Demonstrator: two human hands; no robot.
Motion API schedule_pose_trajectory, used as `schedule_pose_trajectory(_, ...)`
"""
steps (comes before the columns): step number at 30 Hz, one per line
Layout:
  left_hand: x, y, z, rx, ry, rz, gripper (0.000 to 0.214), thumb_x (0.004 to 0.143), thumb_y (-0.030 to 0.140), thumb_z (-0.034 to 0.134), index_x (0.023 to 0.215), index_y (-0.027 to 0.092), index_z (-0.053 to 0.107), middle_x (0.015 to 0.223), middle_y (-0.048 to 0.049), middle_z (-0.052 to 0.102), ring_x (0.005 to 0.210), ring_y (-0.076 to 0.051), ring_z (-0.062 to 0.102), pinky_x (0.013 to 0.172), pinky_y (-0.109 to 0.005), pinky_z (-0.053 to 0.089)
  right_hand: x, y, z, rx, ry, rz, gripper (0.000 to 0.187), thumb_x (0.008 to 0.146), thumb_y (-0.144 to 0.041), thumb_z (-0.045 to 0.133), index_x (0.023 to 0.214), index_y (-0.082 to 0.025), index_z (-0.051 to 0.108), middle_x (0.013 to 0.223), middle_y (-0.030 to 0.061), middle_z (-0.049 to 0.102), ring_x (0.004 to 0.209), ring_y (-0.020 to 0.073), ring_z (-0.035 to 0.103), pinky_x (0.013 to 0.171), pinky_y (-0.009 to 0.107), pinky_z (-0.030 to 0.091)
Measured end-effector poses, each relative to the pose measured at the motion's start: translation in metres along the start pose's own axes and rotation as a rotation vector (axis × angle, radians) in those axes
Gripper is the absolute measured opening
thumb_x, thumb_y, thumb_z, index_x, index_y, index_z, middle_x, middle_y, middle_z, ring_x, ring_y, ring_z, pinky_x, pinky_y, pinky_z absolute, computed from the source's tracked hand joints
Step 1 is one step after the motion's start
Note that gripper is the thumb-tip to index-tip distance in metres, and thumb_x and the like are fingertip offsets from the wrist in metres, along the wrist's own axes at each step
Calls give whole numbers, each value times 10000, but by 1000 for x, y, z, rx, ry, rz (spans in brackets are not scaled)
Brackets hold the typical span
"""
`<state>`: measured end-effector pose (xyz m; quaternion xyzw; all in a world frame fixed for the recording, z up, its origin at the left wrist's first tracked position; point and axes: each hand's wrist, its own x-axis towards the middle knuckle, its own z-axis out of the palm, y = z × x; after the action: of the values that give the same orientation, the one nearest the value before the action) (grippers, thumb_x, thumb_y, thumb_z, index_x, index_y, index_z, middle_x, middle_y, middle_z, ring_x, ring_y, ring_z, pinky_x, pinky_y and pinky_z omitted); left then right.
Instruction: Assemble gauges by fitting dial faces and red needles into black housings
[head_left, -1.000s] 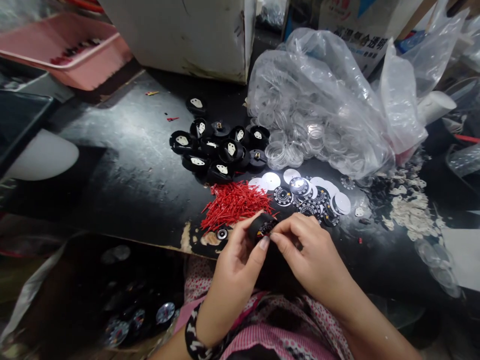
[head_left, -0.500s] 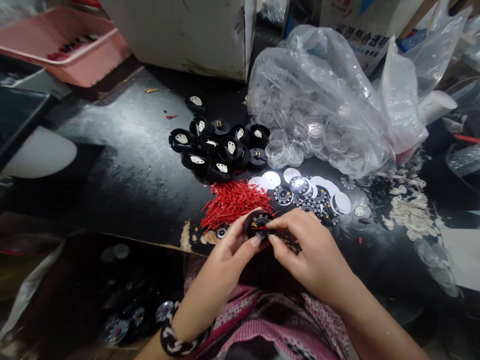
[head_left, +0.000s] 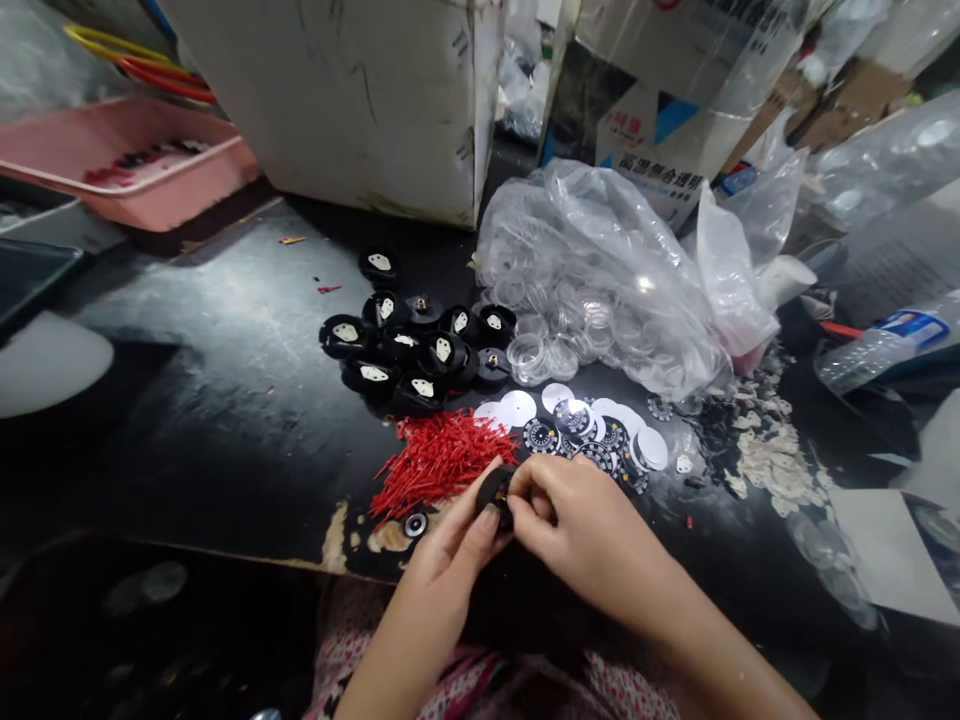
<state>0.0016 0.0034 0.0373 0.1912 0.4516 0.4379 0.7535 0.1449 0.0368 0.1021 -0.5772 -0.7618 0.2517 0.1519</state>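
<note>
Head view: the left hand holds a black case in a narrow grip, fingers behind its far side and thumb against its near edge. The case is held above the front edge of the counter, just beyond the person's lap. The right hand is also drawn in, thumb and forefinger bent together at the right side of the case; its grip is narrow, and whether a small part is pinched there cannot be told, the fingertips being hidden.

The case is tilted, its dial side turned toward the right fingertips, with an orange mark just showing. Its visible outline is rounded; the fingers cover much of it, so the exact line of its axis cannot be read.

A heap of red pointers lies just beyond the left hand, the sticks pointing in mixed directions. A ring lies near that hand. Printed dials overlap beyond the right hand. Farther back stand grouped housings, and beside them a clear bag with lenses. Pale plates are scattered at the right.
</note>
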Motion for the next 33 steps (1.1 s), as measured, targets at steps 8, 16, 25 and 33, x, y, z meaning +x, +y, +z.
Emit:
schedule_pose_trajectory(8,10,-5,-6,-5,-74,105,374,878,369,648,1247,308,656,1394,-22,600,1283,-259,549,1045,-381,493,93,49,-19,-498,299,-110,293,882,-238,620,1171,-201,648,1335,119,595,1266,369,430,980,553,295)
schedule_pose_trajectory(16,9,2,-4,-111,-84,75,331,865,390,662,1178,287,698,1324,-43,653,1212,-258,606,1025,-411,513,94,67,-20,-406,344,-93,218,913,-251,557,1079,-231,697,1168,83,698,1196,298,508,984,496,309)
schedule_pose_trajectory(25,5,14,3,-204,-126,69,320,868,375,666,1114,174,702,1190,-113,716,1014,-252,706,957,-416,537,96,65,-34,-402,453,-105,203,922,-233,556,1025,-165,716,999,120,740,1092,300,583,969,507,332)
schedule_pose_trajectory(33,-12,24,13,-387,-126,30,281,889,396,634,1025,166,720,980,-85,765,894,-191,719,836,-318,569,-17,-7,-4,-271,394,-428,222,935,-237,567,1118,-249,692,1309,55,641,1231,246,517,1021,455,365)
